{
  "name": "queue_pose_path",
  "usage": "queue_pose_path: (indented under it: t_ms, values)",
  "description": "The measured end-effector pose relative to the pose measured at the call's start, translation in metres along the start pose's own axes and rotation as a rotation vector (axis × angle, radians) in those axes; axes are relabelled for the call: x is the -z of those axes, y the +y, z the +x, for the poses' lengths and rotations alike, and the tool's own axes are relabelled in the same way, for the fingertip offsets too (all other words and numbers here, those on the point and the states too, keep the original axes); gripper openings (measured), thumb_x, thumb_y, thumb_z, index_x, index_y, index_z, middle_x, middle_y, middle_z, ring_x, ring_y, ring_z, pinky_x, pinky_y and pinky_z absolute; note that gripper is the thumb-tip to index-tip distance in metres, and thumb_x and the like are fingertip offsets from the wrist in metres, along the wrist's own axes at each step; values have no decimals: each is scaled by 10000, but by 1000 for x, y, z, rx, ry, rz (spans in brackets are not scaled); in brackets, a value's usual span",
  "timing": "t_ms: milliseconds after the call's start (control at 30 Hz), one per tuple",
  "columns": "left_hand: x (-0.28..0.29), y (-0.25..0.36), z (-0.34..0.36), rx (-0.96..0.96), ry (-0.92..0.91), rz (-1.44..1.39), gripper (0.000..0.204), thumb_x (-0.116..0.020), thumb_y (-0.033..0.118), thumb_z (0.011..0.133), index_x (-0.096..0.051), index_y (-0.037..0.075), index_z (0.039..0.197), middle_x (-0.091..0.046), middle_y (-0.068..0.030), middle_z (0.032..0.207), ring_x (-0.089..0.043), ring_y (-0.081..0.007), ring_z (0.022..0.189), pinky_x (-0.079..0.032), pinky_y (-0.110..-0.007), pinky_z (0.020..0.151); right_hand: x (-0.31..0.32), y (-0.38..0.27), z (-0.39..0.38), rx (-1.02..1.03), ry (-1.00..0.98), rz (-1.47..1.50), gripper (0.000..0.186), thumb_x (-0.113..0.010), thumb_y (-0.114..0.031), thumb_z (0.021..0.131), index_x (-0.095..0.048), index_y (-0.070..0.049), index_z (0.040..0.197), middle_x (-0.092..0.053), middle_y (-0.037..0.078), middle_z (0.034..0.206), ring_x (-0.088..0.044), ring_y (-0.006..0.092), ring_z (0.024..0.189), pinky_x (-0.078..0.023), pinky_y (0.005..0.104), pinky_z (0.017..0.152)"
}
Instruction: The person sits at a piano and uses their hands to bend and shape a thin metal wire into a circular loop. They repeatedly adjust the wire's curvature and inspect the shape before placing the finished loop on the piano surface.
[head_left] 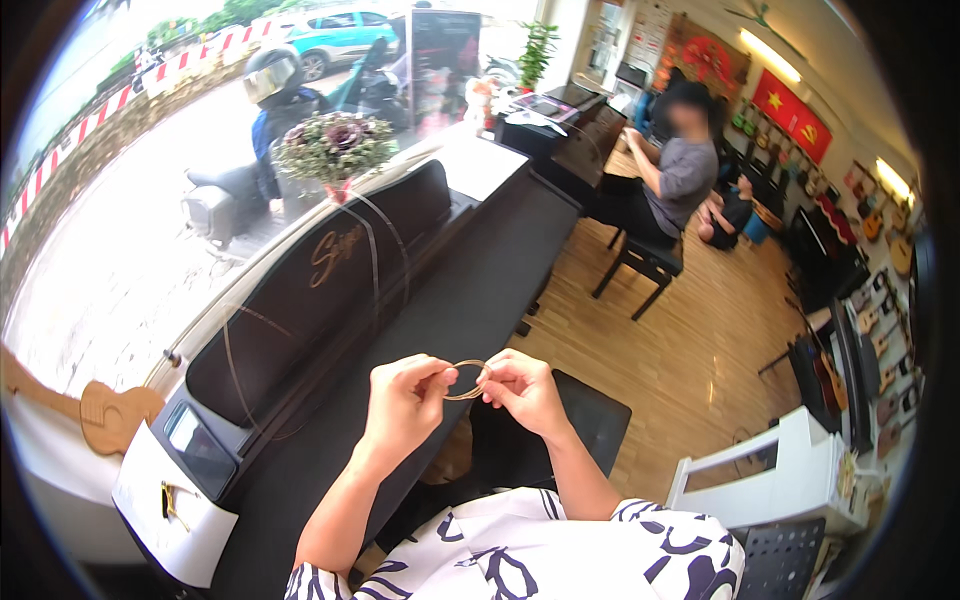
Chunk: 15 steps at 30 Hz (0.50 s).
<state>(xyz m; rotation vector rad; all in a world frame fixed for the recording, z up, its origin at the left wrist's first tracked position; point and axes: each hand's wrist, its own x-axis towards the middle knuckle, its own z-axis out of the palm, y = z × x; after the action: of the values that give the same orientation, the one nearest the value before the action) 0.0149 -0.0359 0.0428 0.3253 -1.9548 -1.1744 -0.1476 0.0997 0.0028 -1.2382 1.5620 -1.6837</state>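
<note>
- Head view shows both of my hands raised in front of my chest, above the closed black piano lid (470, 290) that runs away from me toward the far wall.
- My left hand (405, 400) has its fingers (432, 372) curled and pressed together, pinching the left side of a coiled string (468, 380), a small thin loop of pale wire.
- My right hand (525, 390) pinches the right side of the same coil between thumb and fingertips, so the loop hangs between the two hands, touching both.
- Coil sits over the near edge of the piano lid, just above a dark stool (590, 420) beside my knees.
- More thin strands of the string (385, 255) arc up from the hands across the black music rest (320, 290).
- At the near left corner of the piano I see a white end block with a small gold clip (172, 500), and a small wooden ukulele (105, 415) lying on the window ledge just beyond it.
- A flower bouquet (335, 145) stands at the far edge on top of the piano.
- Well apart, a seated person (670, 185) sits on a bench at another piano, on the wooden floor (690, 350).
</note>
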Motion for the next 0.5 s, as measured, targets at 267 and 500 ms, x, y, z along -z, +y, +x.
queue_pose_path:
  t_ms: [267,500]
  values:
    - [-11,13,-1,-108,-124,209,83,-676,-112,814,-718,-50,851,-663,-107,689,-633,-170,564,-464,-263,531,17,-3,-13,-162,-38,94,96,-706,-43,943,-706,29,1007,-701,59,792,-677,107,644,-549,232,562]
    - [-32,12,-9,-246,-174,243,56,-722,-68,816,-709,-22,845,-638,-101,683,-602,-223,539,-439,-297,504,28,-1,-17,-261,40,400,159,-662,-97,988,-697,28,1080,-708,80,801,-712,135,670,-613,253,627]
